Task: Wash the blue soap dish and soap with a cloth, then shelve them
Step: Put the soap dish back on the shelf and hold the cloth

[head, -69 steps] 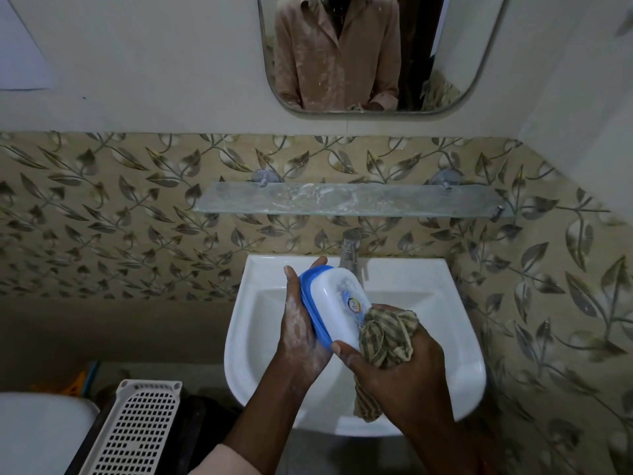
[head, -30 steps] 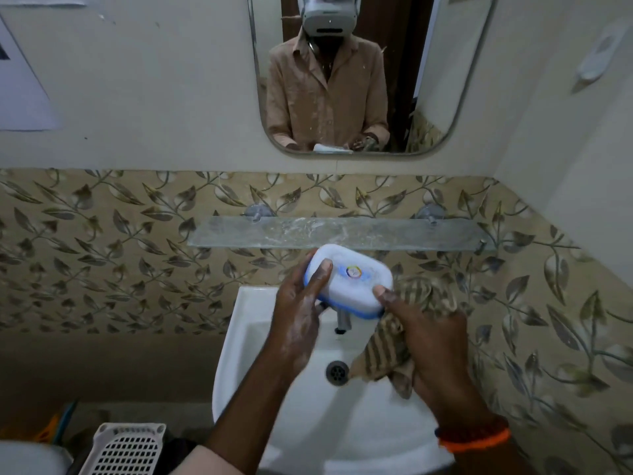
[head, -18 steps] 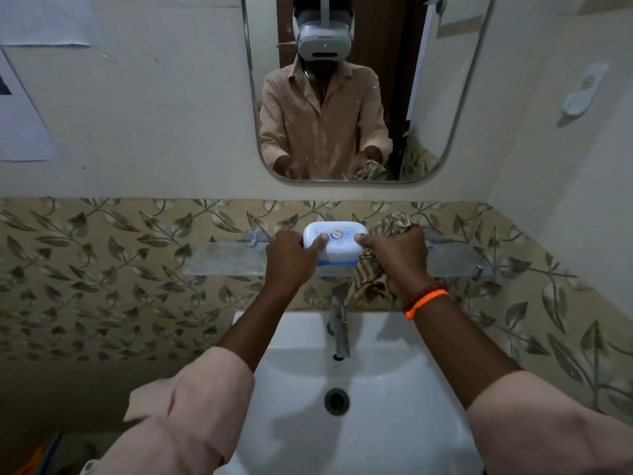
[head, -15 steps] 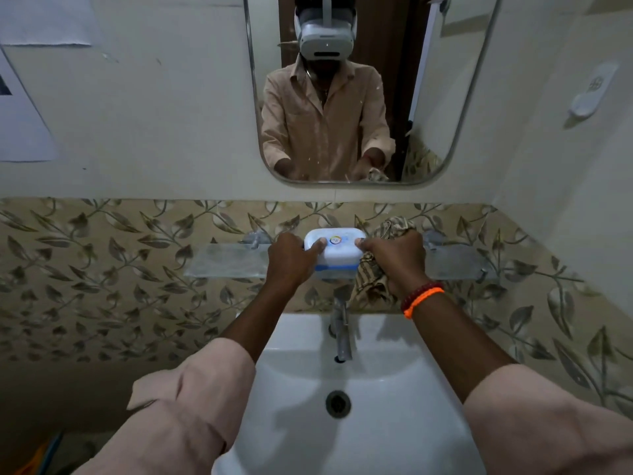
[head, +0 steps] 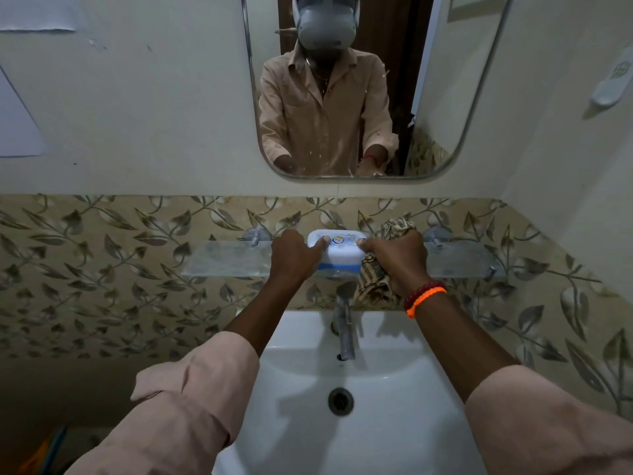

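The washing looked done: both hands' grip pinched the soap dish (head: 337, 252) onto the glass shelf (head: 226, 264), right hand (head: 399, 257) also clutching the cloth (head: 373, 279), release remaining.

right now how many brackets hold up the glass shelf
2: one bracket just left of the left hand, one bracket right of the right hand. The hands and soap dish could hide another.

Soap: hidden inside the closed white-lidded blue soap dish (head: 337, 250).
Striped cloth (head: 375, 281): mostly hidden behind right hand (head: 399, 257).
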